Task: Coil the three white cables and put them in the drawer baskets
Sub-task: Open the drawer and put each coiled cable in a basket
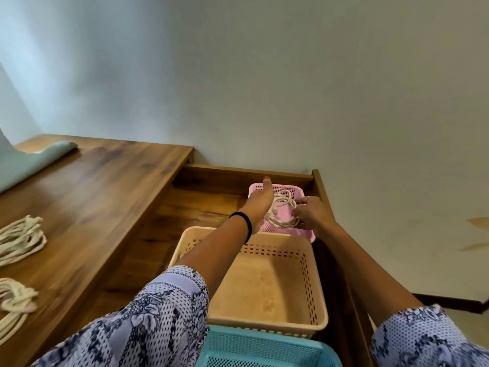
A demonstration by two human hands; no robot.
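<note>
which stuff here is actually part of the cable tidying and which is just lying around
Part of the job:
- coiled cable, held by both hands over the pink basket
- left hand, right hand
- beige basket and blue basket, no cable in either
- two cable bundles on the desk: far one, near one

Just lying about:
- pale green sheet at the desk's back corner

- left hand [258,203]: fingers hidden behind its own back and thumb, grip on the coiled cable [283,207] can't be told
- right hand [313,211]: fingertips blocked by the knuckles
- pink basket [299,190]: near-left part covered by the left hand, near rim partly behind the beige basket [267,282]
- blue basket [264,348]: cut by the bottom edge
- two cable bundles on counter [111,186], upper bundle [22,238] and lower bundle [14,300]: cut by left edge, blurred
- grey sheet [34,160]: cut by left edge
</note>
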